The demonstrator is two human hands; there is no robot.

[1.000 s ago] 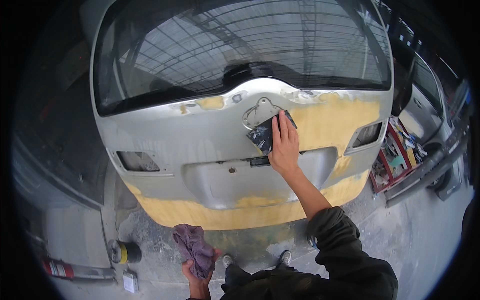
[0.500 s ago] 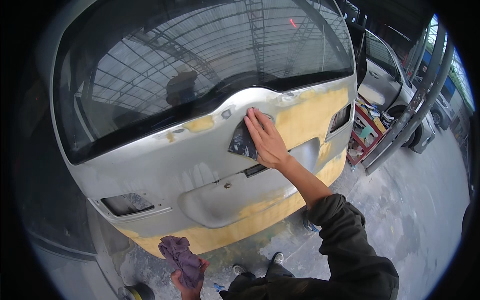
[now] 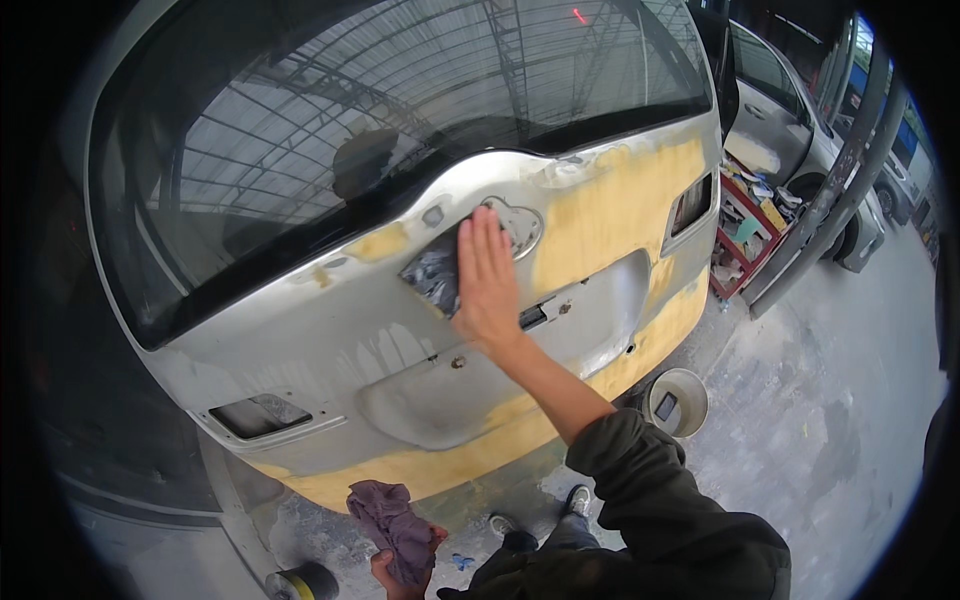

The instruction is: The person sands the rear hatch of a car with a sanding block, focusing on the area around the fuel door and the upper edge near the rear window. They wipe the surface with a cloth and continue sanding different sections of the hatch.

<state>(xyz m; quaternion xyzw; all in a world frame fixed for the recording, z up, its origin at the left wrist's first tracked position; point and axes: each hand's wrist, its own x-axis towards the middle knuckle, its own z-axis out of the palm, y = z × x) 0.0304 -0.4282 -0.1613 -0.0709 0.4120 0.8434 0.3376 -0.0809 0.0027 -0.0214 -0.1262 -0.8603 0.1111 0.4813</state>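
Observation:
My right hand (image 3: 487, 290) lies with straight fingers over a dark sheet of sandpaper (image 3: 432, 272), holding it against the silver tailgate (image 3: 290, 360). The sheet's left part sticks out beside the fingers. Just right of the fingertips is a round emblem recess (image 3: 524, 228). Patches of yellowish filler (image 3: 610, 215) cover the right side and lower edge of the panel. Low in the view, my left hand (image 3: 384, 572) is closed around a crumpled purple cloth (image 3: 390, 518), in front of the tailgate's bottom edge.
A pale bucket (image 3: 690, 396) with a dark block in it stands on the floor at right. Beyond are a red cart (image 3: 735, 225) full of supplies, grey posts (image 3: 835, 190) and a silver car (image 3: 770, 110). A dark, yellow-banded container (image 3: 305, 582) stands at lower left.
My right hand has slid left along the panel with the sandpaper, uncovering the emblem recess. The cloth in my left hand appears slightly further right. The bucket has come into sight.

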